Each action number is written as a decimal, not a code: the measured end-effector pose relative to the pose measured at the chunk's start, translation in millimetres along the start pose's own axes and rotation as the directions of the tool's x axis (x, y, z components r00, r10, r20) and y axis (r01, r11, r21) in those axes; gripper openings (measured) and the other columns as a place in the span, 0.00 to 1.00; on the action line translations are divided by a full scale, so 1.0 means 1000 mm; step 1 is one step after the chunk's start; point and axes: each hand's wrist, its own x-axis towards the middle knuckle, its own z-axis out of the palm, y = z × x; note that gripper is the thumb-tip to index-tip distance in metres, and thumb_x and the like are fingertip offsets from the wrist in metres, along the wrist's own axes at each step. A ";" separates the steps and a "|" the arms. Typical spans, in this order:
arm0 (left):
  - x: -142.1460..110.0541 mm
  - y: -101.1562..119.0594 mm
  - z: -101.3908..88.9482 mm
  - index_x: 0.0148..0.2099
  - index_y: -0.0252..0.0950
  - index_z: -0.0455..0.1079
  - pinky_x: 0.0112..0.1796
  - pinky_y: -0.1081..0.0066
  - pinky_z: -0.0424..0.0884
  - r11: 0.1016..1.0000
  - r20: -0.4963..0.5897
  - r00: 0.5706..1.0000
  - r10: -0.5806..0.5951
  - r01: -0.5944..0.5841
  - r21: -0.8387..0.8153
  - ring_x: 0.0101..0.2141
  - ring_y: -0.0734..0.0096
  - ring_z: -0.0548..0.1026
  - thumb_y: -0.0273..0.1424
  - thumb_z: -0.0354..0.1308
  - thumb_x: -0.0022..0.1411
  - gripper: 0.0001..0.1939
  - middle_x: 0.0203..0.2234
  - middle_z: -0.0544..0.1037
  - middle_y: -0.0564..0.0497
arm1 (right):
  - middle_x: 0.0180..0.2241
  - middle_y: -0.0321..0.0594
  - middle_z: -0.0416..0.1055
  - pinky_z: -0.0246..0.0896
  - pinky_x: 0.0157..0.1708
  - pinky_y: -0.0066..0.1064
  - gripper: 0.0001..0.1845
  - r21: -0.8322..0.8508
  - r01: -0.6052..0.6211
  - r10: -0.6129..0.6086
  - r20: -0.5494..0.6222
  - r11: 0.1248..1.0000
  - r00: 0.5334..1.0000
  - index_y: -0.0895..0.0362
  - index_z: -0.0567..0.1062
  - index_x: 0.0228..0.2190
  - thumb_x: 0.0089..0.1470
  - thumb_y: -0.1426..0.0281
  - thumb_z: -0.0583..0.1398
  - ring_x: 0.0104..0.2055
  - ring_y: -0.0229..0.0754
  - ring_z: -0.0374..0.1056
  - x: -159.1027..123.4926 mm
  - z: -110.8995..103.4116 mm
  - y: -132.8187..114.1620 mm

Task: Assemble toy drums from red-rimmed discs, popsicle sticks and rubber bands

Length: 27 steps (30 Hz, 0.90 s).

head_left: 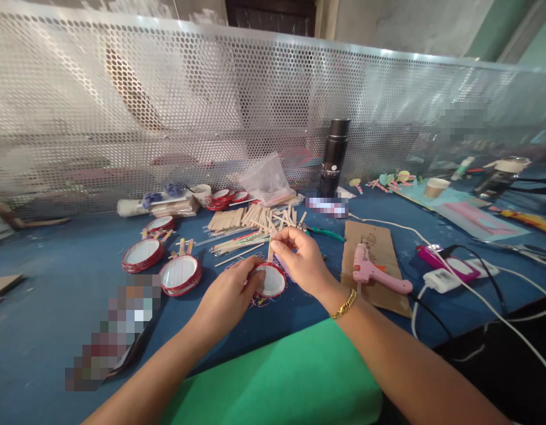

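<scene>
left hand (237,286): fingers grasping a red-rimmed drum (273,281) over the bench (100,239). right hand (306,257): fingers pinching a wooden stick (270,252) at the drum's far rim. glue gun (375,273) lies rightward, on cardboard (394,255).

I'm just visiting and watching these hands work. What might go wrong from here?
The stick pinched in the right hand might slip or sit crooked, since its lower end seems only to meet the rim of the red-rimmed disc that the left hand holds. The pink glue gun lies on cardboard near the right wrist; if hot, it could burn. The black cord by its handle could snag.
</scene>
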 end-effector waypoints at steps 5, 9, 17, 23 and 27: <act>0.002 -0.003 0.003 0.41 0.40 0.73 0.35 0.66 0.70 0.999 -0.032 0.999 0.026 -0.027 -0.035 0.34 0.60 0.78 0.38 0.50 0.71 0.12 0.33 0.82 0.47 | 0.32 0.37 0.78 0.69 0.40 0.35 0.06 0.009 -0.012 0.012 -0.007 1.000 1.000 0.54 0.74 0.32 0.58 0.64 0.63 0.35 0.42 0.74 0.000 0.000 -0.002; 0.000 -0.001 0.004 0.44 0.39 0.74 0.34 0.67 0.71 0.994 -0.041 0.999 0.004 -0.008 -0.105 0.33 0.60 0.79 0.38 0.52 0.70 0.12 0.32 0.83 0.48 | 0.31 0.37 0.78 0.70 0.39 0.35 0.06 0.004 -0.006 0.006 -0.012 1.000 1.000 0.53 0.74 0.32 0.58 0.65 0.62 0.34 0.42 0.74 -0.001 0.001 -0.003; 0.000 0.004 0.005 0.46 0.39 0.75 0.32 0.70 0.72 0.978 -0.100 0.995 -0.005 -0.016 -0.208 0.30 0.66 0.78 0.36 0.54 0.68 0.11 0.33 0.83 0.51 | 0.32 0.36 0.77 0.69 0.39 0.34 0.07 0.020 -0.024 0.025 -0.026 1.000 0.999 0.53 0.74 0.32 0.59 0.64 0.62 0.35 0.41 0.74 -0.002 0.002 -0.002; -0.001 0.002 0.006 0.56 0.38 0.68 0.30 0.70 0.72 0.957 -0.196 0.979 -0.047 -0.013 -0.291 0.28 0.67 0.77 0.37 0.55 0.67 0.17 0.31 0.81 0.52 | 0.35 0.37 0.77 0.70 0.41 0.35 0.16 0.074 -0.166 0.160 0.085 0.983 0.983 0.53 0.72 0.41 0.55 0.59 0.66 0.38 0.42 0.75 -0.005 0.004 -0.006; -0.001 0.002 0.003 0.58 0.38 0.66 0.32 0.69 0.74 0.958 -0.241 0.968 -0.072 0.000 -0.286 0.31 0.65 0.79 0.37 0.55 0.68 0.18 0.32 0.82 0.51 | 0.38 0.39 0.77 0.70 0.44 0.37 0.18 -0.063 -0.196 0.203 0.112 0.978 0.973 0.54 0.72 0.44 0.51 0.66 0.66 0.42 0.44 0.75 -0.011 0.009 -0.005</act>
